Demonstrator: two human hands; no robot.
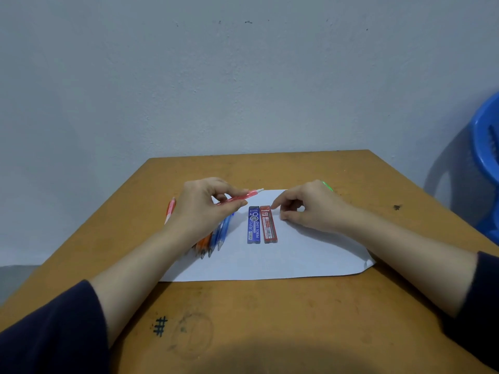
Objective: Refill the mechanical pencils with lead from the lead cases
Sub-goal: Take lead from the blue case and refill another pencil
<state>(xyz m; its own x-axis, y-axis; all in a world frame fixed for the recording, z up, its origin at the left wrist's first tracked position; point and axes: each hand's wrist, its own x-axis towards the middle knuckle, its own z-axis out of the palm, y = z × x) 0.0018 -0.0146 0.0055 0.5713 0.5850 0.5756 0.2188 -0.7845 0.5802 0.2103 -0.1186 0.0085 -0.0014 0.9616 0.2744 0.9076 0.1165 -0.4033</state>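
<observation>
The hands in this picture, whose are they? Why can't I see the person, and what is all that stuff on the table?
They belong to one person who wears a camera on the head, so you see what that person sees: just arms and hands. On the brown table lies a white paper. On it, side by side, lie two little boxes of pencil lead: a blue case and a red case. The left hand pinches a pink pencil above the paper. The right hand holds nothing and reaches toward the red case. More pencils lie by the left hand.
</observation>
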